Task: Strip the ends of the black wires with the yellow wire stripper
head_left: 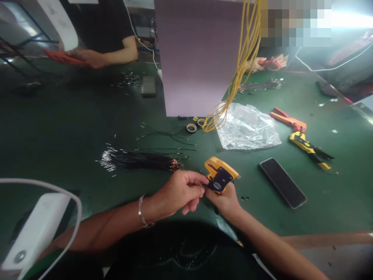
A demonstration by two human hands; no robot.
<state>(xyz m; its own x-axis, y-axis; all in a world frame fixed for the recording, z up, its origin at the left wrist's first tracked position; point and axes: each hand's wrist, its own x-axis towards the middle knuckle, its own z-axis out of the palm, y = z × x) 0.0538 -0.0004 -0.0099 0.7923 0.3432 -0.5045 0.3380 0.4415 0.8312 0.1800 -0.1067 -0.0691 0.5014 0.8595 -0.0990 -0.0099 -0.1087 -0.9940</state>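
Note:
A yellow and black wire stripper [221, 179] is gripped in my right hand [225, 200], its head tilted up and to the left. My left hand [186, 190], with a silver bangle at the wrist, is closed in a pinch at the side of the tool. A short, thin dark piece, which looks like a black wire [205, 186], shows between those fingertips and the stripper; most of it is hidden. Just beyond my left hand lies a bundle of black wires [142, 160], with silvery ends at the left and bare copper ends at the right. Several loose black wires [171, 134] lie behind it.
Yellow wires [240, 74] hang beside an upright panel [201, 58]. Tape rolls [191, 128], a clear plastic bag [247, 126], orange-handled pliers [288, 119], a yellow-black tool [310, 149] and a phone [282, 182] lie around. A white device [37, 229] with a cable stands left. Two people work opposite.

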